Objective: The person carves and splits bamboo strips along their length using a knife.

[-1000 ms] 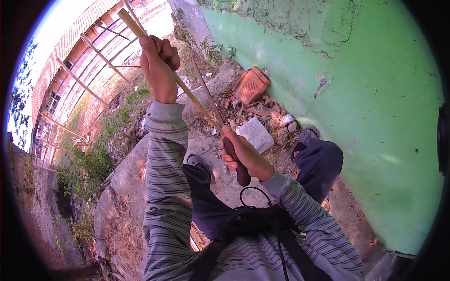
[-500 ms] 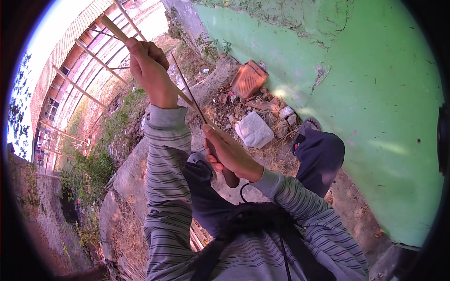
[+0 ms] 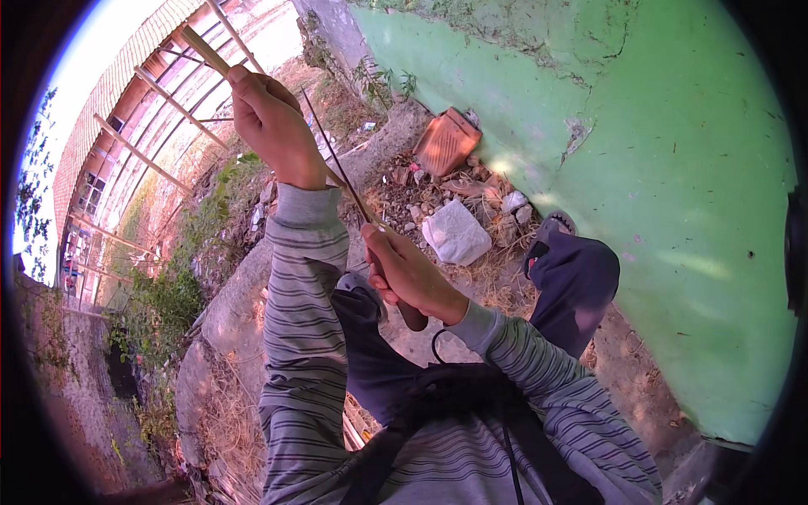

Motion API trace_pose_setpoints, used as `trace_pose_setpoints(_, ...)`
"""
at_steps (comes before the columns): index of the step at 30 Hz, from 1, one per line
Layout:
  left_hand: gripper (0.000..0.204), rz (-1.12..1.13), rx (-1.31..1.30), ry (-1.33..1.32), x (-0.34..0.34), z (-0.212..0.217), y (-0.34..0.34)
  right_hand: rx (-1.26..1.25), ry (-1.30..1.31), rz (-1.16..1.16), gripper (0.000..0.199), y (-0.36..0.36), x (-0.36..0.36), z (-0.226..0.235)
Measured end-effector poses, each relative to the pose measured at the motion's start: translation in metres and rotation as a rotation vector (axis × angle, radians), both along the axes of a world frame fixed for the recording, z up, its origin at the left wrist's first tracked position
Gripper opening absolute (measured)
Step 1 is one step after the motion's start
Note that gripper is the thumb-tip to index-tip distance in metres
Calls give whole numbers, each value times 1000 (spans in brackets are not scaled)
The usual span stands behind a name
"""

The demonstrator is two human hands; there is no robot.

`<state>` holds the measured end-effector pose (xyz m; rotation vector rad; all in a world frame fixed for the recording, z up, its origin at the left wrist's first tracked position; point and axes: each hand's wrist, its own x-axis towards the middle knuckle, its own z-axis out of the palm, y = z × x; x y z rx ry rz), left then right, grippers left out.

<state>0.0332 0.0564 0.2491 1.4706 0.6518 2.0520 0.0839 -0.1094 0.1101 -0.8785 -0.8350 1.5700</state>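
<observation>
My left hand (image 3: 276,126) is raised at the upper left, its fingers wrapped round a pale bamboo strip (image 3: 204,49). One end of the strip juts out beyond the fist; the other slants down toward my right hand. Nearer my body, my right hand (image 3: 419,276) grips a knife by its brown handle (image 3: 412,318). The long, dark blade (image 3: 333,153) points up and away, seen nearly edge-on. It runs close beside the lower part of the strip; whether they touch I cannot tell. My right hand partly hides the strip's lower end.
A green wall (image 3: 673,185) with chipped plaster rises on the right. Rubble, orange roof tiles (image 3: 448,141) and a white block (image 3: 457,232) lie in front of my feet. Green plants (image 3: 164,299) grow at the left, with a tile-roofed building and bamboo poles (image 3: 143,154) beyond.
My left hand has turned a little at the wrist, which has shifted slightly right. My right hand and the knife have moved slightly up. Both grips stay the same.
</observation>
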Motion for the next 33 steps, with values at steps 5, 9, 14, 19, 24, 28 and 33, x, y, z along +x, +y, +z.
trace_pose_setpoints(5,57,-17,-17,-32,8,4,-5,19,-11,-69,48,7,-5,-20)
trace_pose_setpoints(9,56,-2,-1,-23,0,-1,0,-27,14,-77,52,3,-8,-4)
trace_pose_setpoints(14,56,-17,-1,-10,4,2,-12,79,29,-35,51,7,-1,20)
trace_pose_setpoints(19,56,-81,-54,-21,4,2,-13,-30,-24,-102,47,8,-1,-38)
trace_pose_setpoints(24,55,-133,-88,-52,-5,4,-19,-115,35,-21,45,6,0,-29)
trace_pose_setpoints(28,55,-161,-77,-65,-4,5,-19,96,-91,-22,47,14,-1,22)
trace_pose_setpoints(33,55,-133,-77,-57,1,3,-21,-3,48,-75,50,19,-5,-21)
